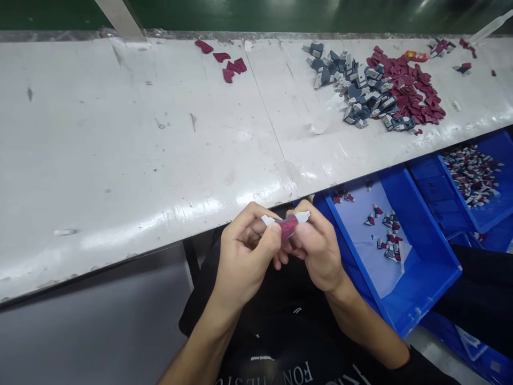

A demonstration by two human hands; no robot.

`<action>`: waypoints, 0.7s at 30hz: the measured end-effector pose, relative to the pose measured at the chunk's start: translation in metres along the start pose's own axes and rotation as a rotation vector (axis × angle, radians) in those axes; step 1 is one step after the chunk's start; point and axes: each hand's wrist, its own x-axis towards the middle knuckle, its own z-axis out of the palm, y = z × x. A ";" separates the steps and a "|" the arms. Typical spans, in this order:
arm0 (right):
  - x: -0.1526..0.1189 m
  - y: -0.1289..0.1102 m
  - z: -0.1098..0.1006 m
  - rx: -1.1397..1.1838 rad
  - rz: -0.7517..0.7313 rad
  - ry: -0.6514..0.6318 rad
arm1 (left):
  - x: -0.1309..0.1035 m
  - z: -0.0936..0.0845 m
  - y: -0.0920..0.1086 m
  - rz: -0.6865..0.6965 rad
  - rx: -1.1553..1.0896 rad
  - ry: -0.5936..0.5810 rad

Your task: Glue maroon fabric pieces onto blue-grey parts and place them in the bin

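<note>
Just off the table's front edge, my left hand [250,251] and my right hand [318,246] pinch one small plastic part [287,226] between them. Its middle is dark red, with a grey-white tip at each end and a dark edge. Both thumbs press on its upper face; the fingers beneath are partly hidden. Up on the table lie a heap of grey and dark blue parts [356,88] and, touching it on the right, a heap of dark red pieces [417,91]. Several loose dark red pieces [228,64] lie farther left.
The white table [120,133] runs across the view. Below its edge at right stands a blue bin [425,289] with several assembled parts inside; a fuller blue bin [484,214] is beyond it. A clear plastic strip [326,115] and an orange-red wrapper [417,55] lie near the heaps.
</note>
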 end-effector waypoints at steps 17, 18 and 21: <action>0.004 -0.002 0.000 -0.100 -0.129 0.113 | -0.001 0.011 0.004 0.057 0.184 0.028; 0.004 -0.002 0.000 -0.108 -0.136 0.123 | -0.001 0.012 0.003 0.059 0.184 0.028; 0.003 -0.003 0.000 -0.085 -0.119 0.126 | -0.001 0.012 0.001 0.062 0.177 0.026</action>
